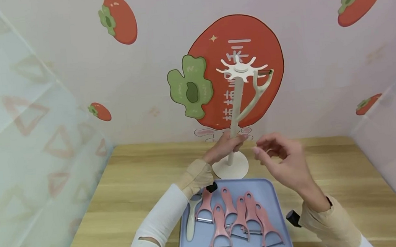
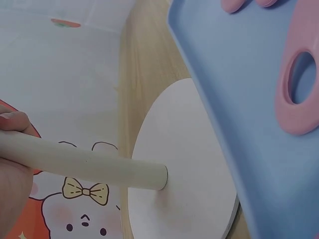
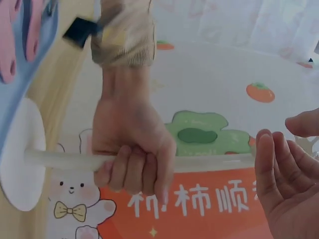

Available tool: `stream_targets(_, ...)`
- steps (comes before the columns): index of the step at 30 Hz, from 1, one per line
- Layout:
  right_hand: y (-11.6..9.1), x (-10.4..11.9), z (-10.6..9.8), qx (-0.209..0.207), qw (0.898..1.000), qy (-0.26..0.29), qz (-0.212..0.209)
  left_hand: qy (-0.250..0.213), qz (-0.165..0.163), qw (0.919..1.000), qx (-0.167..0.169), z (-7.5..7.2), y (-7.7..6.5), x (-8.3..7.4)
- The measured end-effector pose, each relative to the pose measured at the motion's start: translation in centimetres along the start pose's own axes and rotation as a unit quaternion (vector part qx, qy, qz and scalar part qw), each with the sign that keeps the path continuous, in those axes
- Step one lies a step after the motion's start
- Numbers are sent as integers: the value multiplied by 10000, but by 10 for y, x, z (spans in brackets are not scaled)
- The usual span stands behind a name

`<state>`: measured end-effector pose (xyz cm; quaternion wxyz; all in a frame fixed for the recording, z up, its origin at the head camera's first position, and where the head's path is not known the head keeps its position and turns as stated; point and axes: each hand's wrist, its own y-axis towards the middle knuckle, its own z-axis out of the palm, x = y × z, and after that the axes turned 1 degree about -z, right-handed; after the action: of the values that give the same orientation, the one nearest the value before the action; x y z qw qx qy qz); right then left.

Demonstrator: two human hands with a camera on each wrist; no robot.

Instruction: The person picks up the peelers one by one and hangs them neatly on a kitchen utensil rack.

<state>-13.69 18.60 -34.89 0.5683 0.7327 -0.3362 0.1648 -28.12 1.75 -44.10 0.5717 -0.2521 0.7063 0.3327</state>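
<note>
My left hand (image 1: 224, 147) grips the pole (image 1: 237, 105) of a white stand low down, above its round base (image 1: 231, 171). The right wrist view shows the fingers of that left hand (image 3: 130, 142) curled round the pole. At the top, a ring of white hooks (image 1: 240, 70) spreads out, and a cream Y-shaped peeler (image 1: 258, 92) hangs from its right side, handle slanting down toward the pole. My right hand (image 1: 285, 161) is in the air right of the pole, fingers loosely bent and holding nothing; thumb and fingertips (image 3: 265, 144) are apart in the right wrist view.
In front of the base, a blue tray (image 1: 266, 191) holds several pink peelers (image 1: 220, 221) and a cream peeler (image 1: 190, 221) at its left edge. The wooden table (image 1: 121, 205) ends at a wall (image 1: 152, 65) printed with persimmons, close behind the stand.
</note>
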Motion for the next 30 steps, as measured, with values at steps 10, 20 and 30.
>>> stream_targets(10, -31, 4, -9, 456, 9975, -217, 485, 51, -2, 10000, -22, 0, -3, 2)
stream_targets(20, -63, -9, -21, 894, 9889, -893, 782, -52, -16, 10000, 70, 0, -1, 1)
stream_targets(30, -105, -30, -17, 1963, 9616, -1176, 1513, -96, 35, 9999, 23, 0, 0, 2)
